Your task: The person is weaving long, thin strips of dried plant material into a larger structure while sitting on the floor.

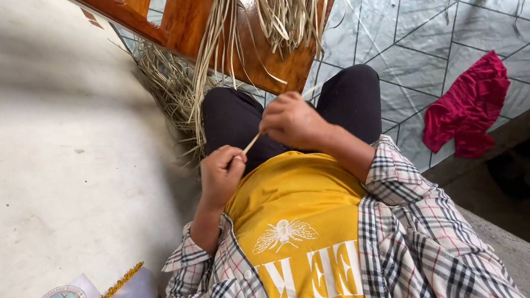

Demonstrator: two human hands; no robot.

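Note:
A thin pale straw strip [251, 143] is stretched between my two hands over my lap. My left hand [220, 175] pinches its lower end, fingers closed. My right hand [292, 121] grips it higher up, and the strip's far end sticks out past my knuckles toward the wooden chair. I sit on the floor in black trousers [352, 99], a yellow shirt and an open checked shirt.
A brown wooden chair frame [187, 18] stands just beyond my knees, with several long straw strips [284, 14] hanging over it. A heap of dry straw [165, 83] lies under it. A red cloth [470, 105] lies on the grey tiled floor [414, 66] at right. A pale concrete surface [53, 156] fills the left.

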